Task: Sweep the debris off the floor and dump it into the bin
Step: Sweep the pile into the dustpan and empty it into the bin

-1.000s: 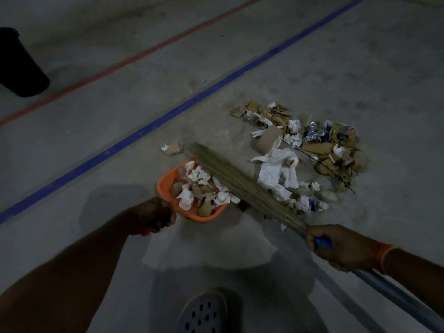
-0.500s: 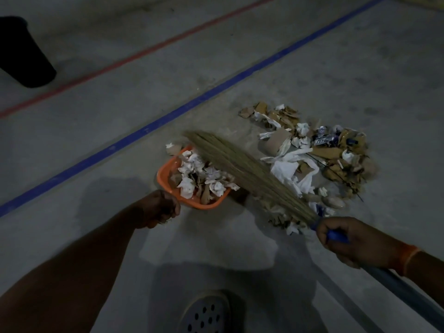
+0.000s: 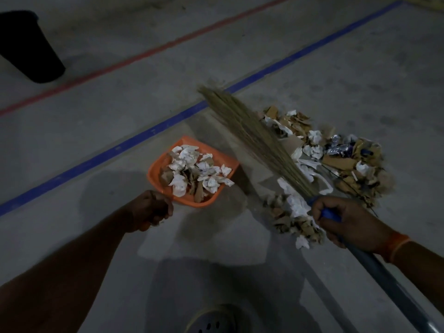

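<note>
An orange dustpan [image 3: 156,168] sits on the grey floor, heaped with white paper scraps and bits of cardboard. My left hand [image 3: 153,209] grips its handle at the near end. My right hand [image 3: 346,224] grips the blue neck of a grass broom [image 3: 252,135], whose bristles point up and to the left, over the left edge of the debris pile [image 3: 336,159]. The pile of cardboard, paper and foil lies right of the dustpan, and a smaller clump lies just left of my right hand. A black bin [image 3: 28,46] stands at the far left.
A blue line [image 3: 120,147] and a red line [image 3: 144,56] run diagonally across the concrete floor. My perforated shoe [image 3: 216,320] shows at the bottom edge. The broom's grey pole [image 3: 396,292] runs off to the lower right.
The broom has swung off the dustpan to the right and further out; its bristles now lie over the pile's left edge. The dustpan stays in my left hand.
</note>
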Demonstrator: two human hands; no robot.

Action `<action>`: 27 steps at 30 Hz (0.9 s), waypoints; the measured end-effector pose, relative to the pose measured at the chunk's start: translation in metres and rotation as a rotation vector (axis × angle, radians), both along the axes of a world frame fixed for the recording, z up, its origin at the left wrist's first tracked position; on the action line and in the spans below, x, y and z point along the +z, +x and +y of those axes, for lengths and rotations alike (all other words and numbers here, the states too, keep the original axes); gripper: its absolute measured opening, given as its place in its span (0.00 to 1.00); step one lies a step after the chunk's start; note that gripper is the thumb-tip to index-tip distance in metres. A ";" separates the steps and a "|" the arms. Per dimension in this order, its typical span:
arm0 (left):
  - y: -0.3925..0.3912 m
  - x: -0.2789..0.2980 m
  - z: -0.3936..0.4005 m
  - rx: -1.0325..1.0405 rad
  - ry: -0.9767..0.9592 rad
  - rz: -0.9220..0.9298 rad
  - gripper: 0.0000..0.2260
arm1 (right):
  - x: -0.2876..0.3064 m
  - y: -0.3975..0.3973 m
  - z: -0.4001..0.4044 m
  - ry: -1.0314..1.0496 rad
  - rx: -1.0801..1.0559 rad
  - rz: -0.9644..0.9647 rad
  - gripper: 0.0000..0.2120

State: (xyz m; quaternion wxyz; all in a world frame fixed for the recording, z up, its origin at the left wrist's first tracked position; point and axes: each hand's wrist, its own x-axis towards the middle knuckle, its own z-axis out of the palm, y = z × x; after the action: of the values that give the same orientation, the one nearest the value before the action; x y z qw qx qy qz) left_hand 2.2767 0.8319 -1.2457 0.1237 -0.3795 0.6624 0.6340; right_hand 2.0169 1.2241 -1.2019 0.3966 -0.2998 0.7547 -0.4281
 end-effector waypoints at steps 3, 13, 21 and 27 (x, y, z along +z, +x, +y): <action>0.005 0.017 -0.004 0.057 -0.004 0.038 0.12 | 0.011 0.004 -0.037 0.002 -0.005 0.069 0.10; 0.025 0.160 -0.013 0.291 0.026 0.110 0.13 | 0.165 0.037 -0.207 -0.088 0.023 -0.032 0.04; 0.047 0.281 -0.121 0.374 0.033 0.123 0.16 | 0.293 0.042 -0.348 -0.076 0.108 -0.090 0.04; 0.047 0.334 -0.243 0.478 -0.013 0.116 0.16 | 0.339 0.027 -0.465 -0.057 0.104 -0.107 0.05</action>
State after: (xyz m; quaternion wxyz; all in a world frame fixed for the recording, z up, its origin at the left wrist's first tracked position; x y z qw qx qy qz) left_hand 2.3238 0.5889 -0.9115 -0.0703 -0.4892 0.5639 0.6617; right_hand 2.0441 0.7595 -0.8632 0.4494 -0.3261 0.7035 -0.4436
